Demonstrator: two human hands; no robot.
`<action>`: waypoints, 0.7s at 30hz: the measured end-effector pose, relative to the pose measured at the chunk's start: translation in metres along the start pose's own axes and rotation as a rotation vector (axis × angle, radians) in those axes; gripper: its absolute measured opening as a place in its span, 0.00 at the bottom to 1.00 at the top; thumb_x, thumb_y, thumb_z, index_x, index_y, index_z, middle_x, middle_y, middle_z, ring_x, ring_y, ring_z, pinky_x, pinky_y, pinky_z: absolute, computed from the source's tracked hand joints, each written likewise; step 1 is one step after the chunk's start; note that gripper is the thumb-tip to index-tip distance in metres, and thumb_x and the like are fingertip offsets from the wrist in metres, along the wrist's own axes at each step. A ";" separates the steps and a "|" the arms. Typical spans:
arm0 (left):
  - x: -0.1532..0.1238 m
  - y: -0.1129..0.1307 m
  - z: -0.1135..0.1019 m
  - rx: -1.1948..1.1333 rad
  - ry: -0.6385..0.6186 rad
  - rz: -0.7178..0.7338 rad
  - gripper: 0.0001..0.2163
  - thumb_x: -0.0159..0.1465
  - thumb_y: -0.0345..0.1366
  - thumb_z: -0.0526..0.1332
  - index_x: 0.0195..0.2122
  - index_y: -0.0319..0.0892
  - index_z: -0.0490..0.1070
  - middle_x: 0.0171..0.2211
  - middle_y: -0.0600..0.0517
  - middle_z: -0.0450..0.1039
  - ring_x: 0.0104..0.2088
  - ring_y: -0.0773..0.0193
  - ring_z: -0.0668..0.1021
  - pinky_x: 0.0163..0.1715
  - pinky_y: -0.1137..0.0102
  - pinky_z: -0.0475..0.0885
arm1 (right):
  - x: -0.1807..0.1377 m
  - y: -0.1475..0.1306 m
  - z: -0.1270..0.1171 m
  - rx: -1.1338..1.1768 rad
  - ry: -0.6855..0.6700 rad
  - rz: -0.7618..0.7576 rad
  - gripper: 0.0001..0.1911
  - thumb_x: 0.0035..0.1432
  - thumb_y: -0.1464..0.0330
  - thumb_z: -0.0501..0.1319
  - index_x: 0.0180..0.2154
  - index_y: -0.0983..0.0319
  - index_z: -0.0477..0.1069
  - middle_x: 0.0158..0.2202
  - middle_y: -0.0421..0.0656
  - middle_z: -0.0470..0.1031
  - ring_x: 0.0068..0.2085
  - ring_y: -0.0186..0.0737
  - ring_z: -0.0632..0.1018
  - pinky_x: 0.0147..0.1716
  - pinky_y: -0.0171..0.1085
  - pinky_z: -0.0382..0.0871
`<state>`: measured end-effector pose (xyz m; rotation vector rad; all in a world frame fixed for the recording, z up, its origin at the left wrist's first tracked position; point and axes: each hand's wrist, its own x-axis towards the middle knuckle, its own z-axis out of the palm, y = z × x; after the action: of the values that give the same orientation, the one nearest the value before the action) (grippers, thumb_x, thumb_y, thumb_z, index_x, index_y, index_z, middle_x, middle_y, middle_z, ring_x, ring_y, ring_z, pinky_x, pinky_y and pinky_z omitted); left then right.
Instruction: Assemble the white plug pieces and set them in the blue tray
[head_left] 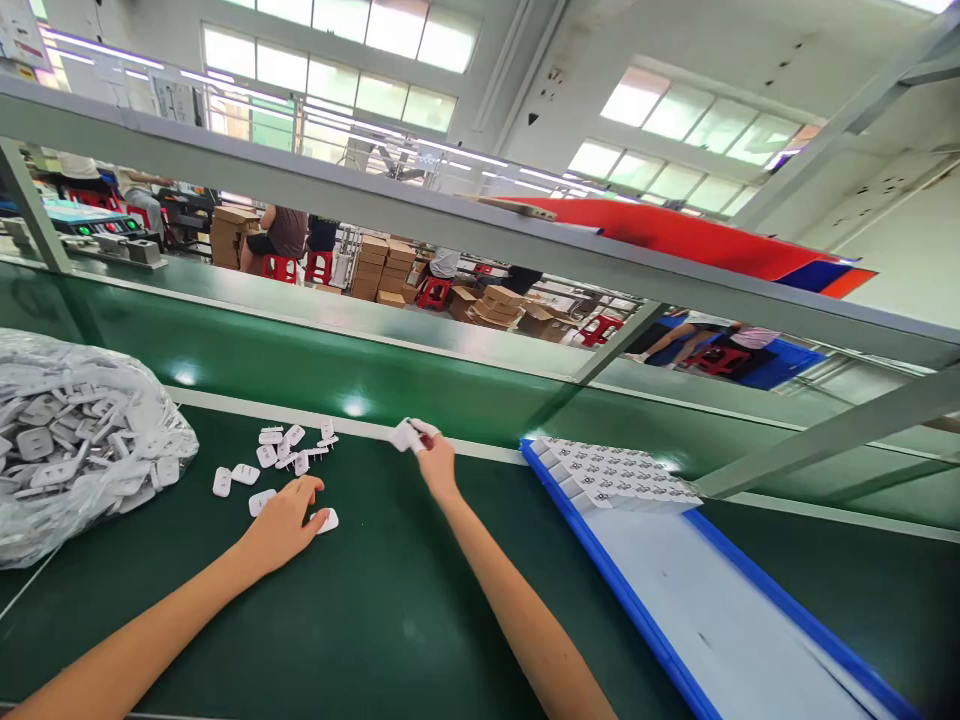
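Through the head view, my right hand [436, 465] pinches a white piece [403, 436], too blurred to identify, near the far edge of the dark green table [405, 620]. My left hand [281, 525] curls loosely, its thumb at a plug piece [330, 519]; I can't tell whether it grips. Printed cartons [619, 470] already fill the blue-rimmed tray's [600, 557] far end; loose plug pieces [266, 456] and a plastic bagful [90, 460] remain. Beyond: red stools [280, 268], cardboard boxes [369, 268], seated people [289, 232], high windows [343, 60].

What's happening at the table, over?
Left hand spread, thumb at white piece. Right hand gripping something white, blurred. Loose pieces beyond left hand. Bag, tray apart from hands.
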<state>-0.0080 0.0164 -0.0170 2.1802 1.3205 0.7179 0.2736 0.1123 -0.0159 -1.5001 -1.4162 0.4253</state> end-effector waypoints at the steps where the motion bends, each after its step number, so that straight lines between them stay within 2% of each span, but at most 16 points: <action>1: 0.000 0.001 -0.001 -0.046 0.015 0.002 0.13 0.64 0.41 0.52 0.48 0.43 0.60 0.38 0.50 0.66 0.36 0.60 0.72 0.35 0.64 0.68 | -0.022 -0.017 0.009 0.034 -0.077 -0.042 0.18 0.54 0.62 0.59 0.45 0.62 0.73 0.41 0.46 0.77 0.40 0.44 0.78 0.42 0.43 0.72; 3: 0.000 0.003 -0.003 -0.136 0.047 0.013 0.18 0.61 0.41 0.56 0.52 0.44 0.57 0.40 0.50 0.66 0.35 0.62 0.71 0.36 0.64 0.69 | -0.062 -0.054 0.023 0.102 -0.225 -0.137 0.15 0.52 0.64 0.62 0.44 0.57 0.74 0.43 0.42 0.77 0.43 0.43 0.77 0.45 0.41 0.71; 5: -0.001 0.006 -0.006 -0.240 0.068 0.026 0.22 0.59 0.40 0.59 0.53 0.44 0.56 0.41 0.50 0.66 0.34 0.63 0.71 0.36 0.65 0.69 | -0.091 -0.087 0.030 0.201 -0.393 -0.306 0.15 0.55 0.66 0.62 0.46 0.55 0.73 0.45 0.43 0.75 0.45 0.43 0.76 0.47 0.43 0.70; 7: 0.000 0.007 -0.008 -0.351 0.079 0.040 0.22 0.58 0.37 0.59 0.53 0.43 0.58 0.41 0.50 0.68 0.35 0.63 0.71 0.37 0.66 0.69 | -0.105 -0.110 0.034 0.234 -0.492 -0.421 0.15 0.58 0.68 0.59 0.48 0.55 0.71 0.46 0.43 0.73 0.46 0.42 0.75 0.47 0.43 0.69; 9: 0.003 0.006 -0.010 -0.472 0.084 0.039 0.18 0.58 0.36 0.58 0.50 0.42 0.62 0.40 0.50 0.70 0.36 0.62 0.72 0.38 0.66 0.70 | -0.107 -0.120 0.035 0.221 -0.500 -0.468 0.18 0.59 0.69 0.58 0.52 0.55 0.66 0.49 0.45 0.70 0.50 0.42 0.72 0.50 0.43 0.67; 12: 0.009 -0.003 -0.013 -0.605 0.161 -0.045 0.16 0.58 0.39 0.59 0.46 0.40 0.65 0.36 0.50 0.71 0.36 0.61 0.74 0.38 0.66 0.70 | -0.104 -0.111 0.035 0.175 -0.454 -0.439 0.32 0.58 0.67 0.60 0.61 0.57 0.51 0.60 0.50 0.57 0.59 0.46 0.63 0.56 0.47 0.60; 14: 0.013 -0.009 -0.016 -0.663 0.272 -0.108 0.16 0.57 0.41 0.61 0.44 0.39 0.65 0.36 0.50 0.72 0.37 0.61 0.74 0.39 0.66 0.70 | -0.105 -0.097 0.035 0.109 -0.546 -0.421 0.37 0.56 0.65 0.62 0.63 0.57 0.47 0.62 0.51 0.53 0.61 0.48 0.60 0.57 0.49 0.58; 17: 0.015 -0.014 -0.024 -0.742 0.399 -0.143 0.17 0.57 0.44 0.61 0.44 0.40 0.65 0.37 0.51 0.71 0.36 0.63 0.74 0.36 0.70 0.70 | -0.115 -0.077 0.038 -0.031 -0.724 -0.470 0.27 0.58 0.67 0.60 0.58 0.58 0.58 0.56 0.50 0.64 0.56 0.48 0.65 0.55 0.51 0.60; 19: 0.015 -0.013 -0.029 -0.777 0.408 -0.156 0.18 0.58 0.47 0.61 0.43 0.41 0.65 0.35 0.51 0.71 0.33 0.65 0.73 0.30 0.72 0.69 | -0.122 -0.068 0.042 -0.069 -0.732 -0.497 0.18 0.60 0.69 0.58 0.53 0.59 0.65 0.49 0.49 0.70 0.51 0.47 0.69 0.50 0.49 0.64; 21: 0.013 -0.009 -0.031 -0.780 0.369 -0.163 0.19 0.58 0.48 0.60 0.44 0.41 0.65 0.34 0.51 0.70 0.32 0.64 0.73 0.28 0.73 0.69 | -0.123 -0.065 0.047 -0.015 -0.687 -0.458 0.13 0.61 0.69 0.57 0.48 0.59 0.69 0.44 0.48 0.72 0.45 0.44 0.72 0.46 0.46 0.67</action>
<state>-0.0288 0.0362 0.0029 1.3438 1.0971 1.3410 0.1692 0.0093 -0.0283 -1.0173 -2.2365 0.6733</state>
